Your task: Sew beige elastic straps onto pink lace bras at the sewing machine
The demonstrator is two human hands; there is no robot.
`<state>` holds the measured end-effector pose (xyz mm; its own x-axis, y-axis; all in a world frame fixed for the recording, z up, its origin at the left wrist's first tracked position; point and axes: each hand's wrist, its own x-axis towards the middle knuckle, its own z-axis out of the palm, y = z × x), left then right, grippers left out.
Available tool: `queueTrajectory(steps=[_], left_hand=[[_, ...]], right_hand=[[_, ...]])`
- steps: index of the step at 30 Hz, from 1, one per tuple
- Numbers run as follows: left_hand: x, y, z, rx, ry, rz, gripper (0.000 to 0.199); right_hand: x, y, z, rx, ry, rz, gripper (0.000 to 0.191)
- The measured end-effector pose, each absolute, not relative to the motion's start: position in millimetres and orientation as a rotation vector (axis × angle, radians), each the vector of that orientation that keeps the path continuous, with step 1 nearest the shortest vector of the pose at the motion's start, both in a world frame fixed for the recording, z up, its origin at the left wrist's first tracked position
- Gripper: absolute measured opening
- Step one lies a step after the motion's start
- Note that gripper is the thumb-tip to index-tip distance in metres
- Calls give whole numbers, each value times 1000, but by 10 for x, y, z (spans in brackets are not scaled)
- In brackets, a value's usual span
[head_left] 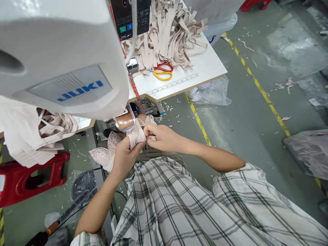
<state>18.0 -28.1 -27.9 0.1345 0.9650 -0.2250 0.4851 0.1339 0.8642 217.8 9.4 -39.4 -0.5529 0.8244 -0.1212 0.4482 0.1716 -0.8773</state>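
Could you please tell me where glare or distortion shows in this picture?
In the head view, pale glare marks the floor at upper right; also in the head view, the sewing machine looms large at upper left, perhaps from wide-angle stretch.

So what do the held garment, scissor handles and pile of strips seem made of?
Garment: soft matte fabric, judging by its folds, with patterned lace. Scissor handles: probably smooth plastic, solid red and yellow. Pile of strips: likely matte fabric, perhaps elastic, curling limply.
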Motion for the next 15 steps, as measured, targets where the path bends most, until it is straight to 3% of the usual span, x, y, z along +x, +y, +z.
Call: queueTrajectory(steps=[10,15], left_hand=[[144,-209,-376,1213,1507,690,26],[155,-191,-481,1031,1450,748,29]], right_hand=[[2251,285,-494,-1163,-2035,1466,17],[2230,292,-549,-1166,-1763,1801,23]])
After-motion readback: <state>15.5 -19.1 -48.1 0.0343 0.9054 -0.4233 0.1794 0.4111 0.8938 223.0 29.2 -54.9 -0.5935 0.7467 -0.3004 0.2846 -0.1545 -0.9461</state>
